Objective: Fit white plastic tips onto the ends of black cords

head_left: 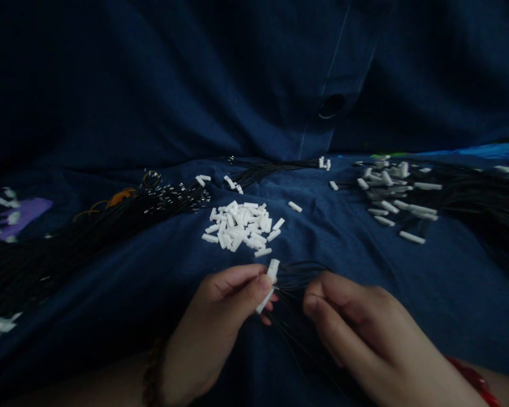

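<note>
My left hand point(233, 299) pinches a white plastic connector housing point(272, 271) between thumb and fingers, with the slotted end pointing up and away. Part of the housing is hidden behind the thumb. Thin black wires point(299, 270) run from beside it toward the right. My right hand point(348, 316) is closed in a pinch on a black wire, a short way right of the housing. The exact grip point is hidden by the fingertips. Just beyond my left hand lies a loose pile of white connector housings point(241, 226).
Dark blue cloth point(305, 237) covers the surface and rises behind. Black wires with bare metal ends point(178, 198) lie at left, near a purple piece point(27, 215). Wires with white connectors point(390, 181) are bundled at right. Another wire bundle point(275, 167) lies at the back.
</note>
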`<action>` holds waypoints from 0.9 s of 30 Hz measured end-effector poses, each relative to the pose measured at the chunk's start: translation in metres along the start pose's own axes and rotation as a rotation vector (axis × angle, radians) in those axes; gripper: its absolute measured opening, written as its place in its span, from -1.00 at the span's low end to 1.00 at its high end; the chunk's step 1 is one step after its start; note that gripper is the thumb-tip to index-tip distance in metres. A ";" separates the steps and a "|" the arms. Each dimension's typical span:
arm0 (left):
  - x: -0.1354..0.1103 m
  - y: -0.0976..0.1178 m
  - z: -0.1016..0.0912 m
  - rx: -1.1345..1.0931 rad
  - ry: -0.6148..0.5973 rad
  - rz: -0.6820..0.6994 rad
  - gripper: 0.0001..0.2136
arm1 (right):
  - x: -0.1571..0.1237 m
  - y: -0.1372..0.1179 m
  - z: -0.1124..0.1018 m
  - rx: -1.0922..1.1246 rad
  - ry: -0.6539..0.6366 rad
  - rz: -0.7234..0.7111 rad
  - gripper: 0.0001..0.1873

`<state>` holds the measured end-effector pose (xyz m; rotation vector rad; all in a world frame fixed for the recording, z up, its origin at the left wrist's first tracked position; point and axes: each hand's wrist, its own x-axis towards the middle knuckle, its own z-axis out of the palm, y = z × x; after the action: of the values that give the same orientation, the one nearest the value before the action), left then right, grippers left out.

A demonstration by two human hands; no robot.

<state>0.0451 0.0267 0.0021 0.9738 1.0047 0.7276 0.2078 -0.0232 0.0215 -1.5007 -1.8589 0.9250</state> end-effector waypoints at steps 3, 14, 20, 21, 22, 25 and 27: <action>0.000 0.000 0.000 0.001 -0.004 -0.002 -0.83 | 0.000 0.000 0.000 -0.087 0.055 -0.091 -0.83; -0.003 0.004 0.001 -0.073 -0.019 -0.037 -0.86 | 0.000 -0.005 -0.003 -0.203 0.099 -0.169 -0.82; -0.003 0.004 0.001 -0.087 -0.074 -0.029 -0.88 | 0.000 -0.003 -0.002 -0.187 0.081 -0.146 -0.82; -0.003 0.003 0.001 -0.087 -0.078 -0.027 -0.88 | 0.000 -0.003 -0.002 -0.184 0.076 -0.145 -0.82; -0.003 0.003 0.001 -0.085 -0.078 -0.026 -0.88 | -0.001 -0.002 -0.002 -0.179 0.069 -0.143 -0.82; -0.004 0.003 0.000 -0.057 -0.068 -0.027 -0.88 | -0.001 -0.002 -0.001 -0.179 0.057 -0.134 -0.82; -0.003 0.002 0.000 -0.029 -0.072 -0.022 -0.88 | 0.000 -0.003 0.000 -0.195 0.067 -0.134 -0.83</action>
<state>0.0439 0.0252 0.0053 0.9561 0.9389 0.6826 0.2060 -0.0234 0.0243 -1.4785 -2.0197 0.6390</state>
